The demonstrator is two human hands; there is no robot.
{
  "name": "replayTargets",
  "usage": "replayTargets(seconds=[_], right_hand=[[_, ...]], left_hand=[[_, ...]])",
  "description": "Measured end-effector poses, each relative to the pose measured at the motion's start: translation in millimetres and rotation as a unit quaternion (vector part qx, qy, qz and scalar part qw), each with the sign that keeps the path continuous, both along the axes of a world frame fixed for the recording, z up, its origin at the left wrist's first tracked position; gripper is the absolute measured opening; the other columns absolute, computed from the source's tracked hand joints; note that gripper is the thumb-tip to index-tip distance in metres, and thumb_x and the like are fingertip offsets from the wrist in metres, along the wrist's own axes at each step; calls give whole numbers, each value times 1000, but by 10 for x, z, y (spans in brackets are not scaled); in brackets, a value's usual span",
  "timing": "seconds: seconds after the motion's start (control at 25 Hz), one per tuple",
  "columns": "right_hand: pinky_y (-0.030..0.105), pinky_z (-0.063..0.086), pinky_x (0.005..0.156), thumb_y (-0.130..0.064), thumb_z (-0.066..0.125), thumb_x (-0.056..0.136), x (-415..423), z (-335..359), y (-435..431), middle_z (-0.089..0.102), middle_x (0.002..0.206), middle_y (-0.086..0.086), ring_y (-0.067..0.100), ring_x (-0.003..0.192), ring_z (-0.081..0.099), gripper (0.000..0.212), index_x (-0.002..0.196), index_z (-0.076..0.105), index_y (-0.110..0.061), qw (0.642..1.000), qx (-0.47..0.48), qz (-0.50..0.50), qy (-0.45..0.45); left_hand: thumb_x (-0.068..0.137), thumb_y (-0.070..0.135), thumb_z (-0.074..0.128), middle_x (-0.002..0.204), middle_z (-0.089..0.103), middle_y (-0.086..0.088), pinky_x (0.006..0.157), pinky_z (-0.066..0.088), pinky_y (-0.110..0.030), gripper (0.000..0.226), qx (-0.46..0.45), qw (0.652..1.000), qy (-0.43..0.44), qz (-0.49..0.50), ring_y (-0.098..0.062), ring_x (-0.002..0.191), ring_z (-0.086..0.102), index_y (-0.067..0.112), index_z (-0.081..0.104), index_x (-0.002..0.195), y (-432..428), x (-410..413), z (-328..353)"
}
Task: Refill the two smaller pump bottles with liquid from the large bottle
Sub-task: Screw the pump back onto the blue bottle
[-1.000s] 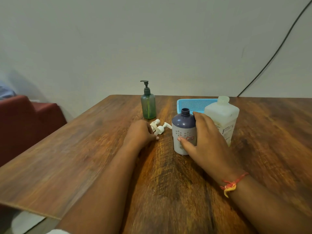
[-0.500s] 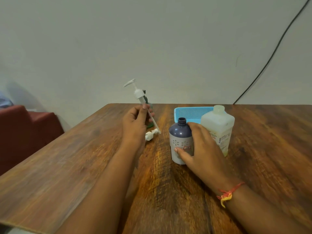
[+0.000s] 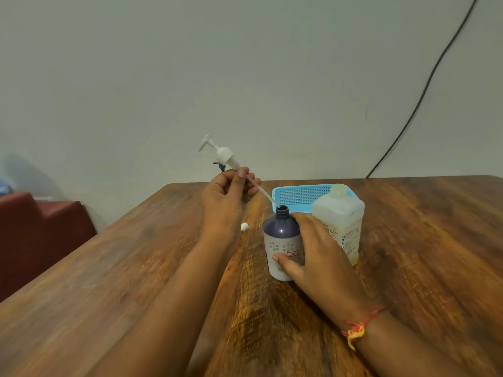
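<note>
Left hand (image 3: 221, 202): raised off the table; thumb and curled fingers pinched the white pump (image 3: 223, 155) on its dip tube (image 3: 261, 191), just below the collar.
White pump: tilted, head toward 10 o'clock, tube tip toward 4 o'clock at the open mouth of the purple bottle (image 3: 281, 238); couldn't tell whether the tip was inside.
Right hand (image 3: 319, 251): wrapped round the purple bottle from its 3 o'clock side, thumb pressed across the front by the small red label, fingers curled over the shoulder.
Purple bottle: upright, uncapped, mid wooden table (image 3: 422, 240).
Large bottle (image 3: 340, 221): translucent white, upright, just beside the purple bottle at 3 o'clock, partly behind the right hand; contact unclear.
Blue basket (image 3: 302, 195): at 12 o'clock of the purple bottle, behind both bottles.
Small white part (image 3: 244, 226): lay on the table at 9 o'clock of the purple bottle, near the left wrist; too blurred to name.
Dark pump nozzle (image 3: 220, 167): showed at 12 o'clock of the left hand; its bottle was hidden.
Thread bracelet (image 3: 356, 326): red and yellow, on the right wrist.
</note>
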State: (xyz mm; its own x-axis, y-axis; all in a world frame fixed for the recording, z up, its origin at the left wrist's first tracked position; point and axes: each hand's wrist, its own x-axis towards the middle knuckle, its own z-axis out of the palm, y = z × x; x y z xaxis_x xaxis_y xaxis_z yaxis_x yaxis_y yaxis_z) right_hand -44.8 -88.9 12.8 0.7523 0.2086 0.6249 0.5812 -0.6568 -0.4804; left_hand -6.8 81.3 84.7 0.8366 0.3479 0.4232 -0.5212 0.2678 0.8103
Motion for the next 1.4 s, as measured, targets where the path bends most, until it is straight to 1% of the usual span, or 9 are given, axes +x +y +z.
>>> replayTargets(seconds=[0.2,0.36,0.56,0.68,0.8,0.88,1.08,1.24,1.4], right_hand=[[-4,20,89,-40,76,85,9,-14,3,47,142,-11,1,128,39,72,145,39,-28,1000,3,-6,-4],[-4,20,87,-42,75,86,33,-35,10,46,143,-10,7,132,42,74,145,34,-31,1000,1,-15,-2],[14,32,100,-45,73,87,59,-75,12,43,147,-10,10,137,40,79,150,30,-29,1000,3,-19,5],[19,35,101,-45,73,87,67,-74,15,42,148,-9,10,138,39,80,151,28,-28,1000,0,-19,8],[12,30,99,-44,74,86,68,-62,12,44,147,-9,10,136,40,79,150,31,-28,1000,5,-22,9],[3,22,94,-44,75,85,65,-62,19,45,145,-9,9,134,42,78,148,31,-30,1000,7,-25,6],[0,20,86,-44,76,85,57,-66,22,45,145,-10,9,133,43,78,147,30,-32,999,10,-31,0],[1,22,86,-42,76,85,54,-65,21,46,144,-10,10,133,44,77,147,32,-31,1000,9,-27,0],[0,22,88,-42,75,86,53,-62,20,44,146,-11,9,135,41,76,148,32,-31,1000,11,-21,4]], left_hand=[[100,17,64,83,77,0,74,59,-22,16,176,984,4,7,-8,79,72,8,75,93,-132,-14,-136],[98,14,67,95,81,6,73,58,-17,11,252,967,0,-27,-4,91,76,15,77,99,-201,-85,-242],[97,14,69,105,78,16,77,57,-15,21,269,961,25,-61,-1,101,73,24,71,115,-169,-124,-343],[93,15,74,113,77,10,82,58,-18,33,259,964,19,-61,-5,109,71,26,66,123,-156,-112,-354],[89,29,72,115,77,2,84,59,-23,42,232,970,5,-71,-12,110,72,17,65,129,-215,-128,-305],[88,32,69,108,79,7,79,59,-19,39,208,975,-4,-78,-9,105,74,16,67,123,-247,-141,-282],[94,14,71,103,77,3,78,59,-22,18,198,978,1,-67,-13,103,74,12,63,111,-214,-107,-311],[93,6,73,103,77,12,77,59,-19,29,200,978,0,-65,-6,103,74,21,58,112,-197,-122,-327],[85,27,81,113,73,-1,79,61,-25,42,207,977,4,-61,-15,109,70,26,62,122,-203,-123,-330]])
